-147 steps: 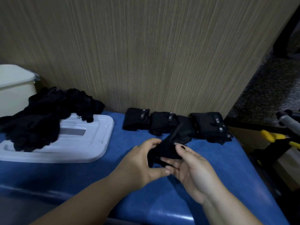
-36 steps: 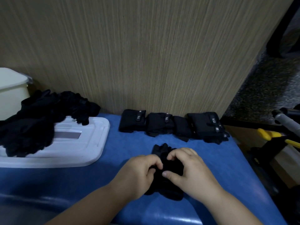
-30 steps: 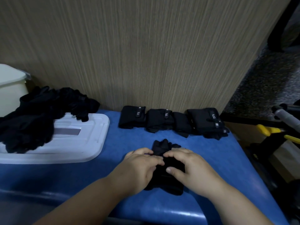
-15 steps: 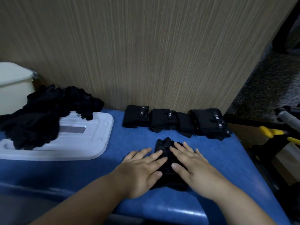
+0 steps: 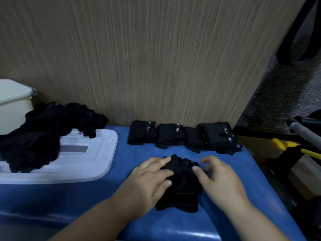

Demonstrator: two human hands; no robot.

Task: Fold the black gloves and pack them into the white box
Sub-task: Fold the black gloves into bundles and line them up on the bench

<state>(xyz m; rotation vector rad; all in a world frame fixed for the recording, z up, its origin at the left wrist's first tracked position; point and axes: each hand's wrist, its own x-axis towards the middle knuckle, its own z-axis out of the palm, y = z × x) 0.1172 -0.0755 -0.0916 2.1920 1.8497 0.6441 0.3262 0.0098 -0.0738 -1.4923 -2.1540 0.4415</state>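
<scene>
The black glove (image 5: 180, 186) lies on the blue table (image 5: 139, 152) under a flat left hand (image 5: 150, 179) and loosely bent right hand (image 5: 221, 179), neither gripping; best pin its middle, then fold the fingertips back squarely.

Counts: 3 folded black fabric glove bundles with labelled straps (image 5: 141, 132), 1 flattened black glove stack (image 5: 182, 185), 1 loose black glove heap (image 5: 40, 133) whose glove count was unreadable. 1 flat white plastic lid (image 5: 97, 153), 1 white plastic box (image 5: 13, 105). 2 hands: left hand (image 5: 149, 181), right hand (image 5: 220, 180).

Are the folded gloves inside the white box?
No, the folded gloves lie in a row on the blue table.
</scene>
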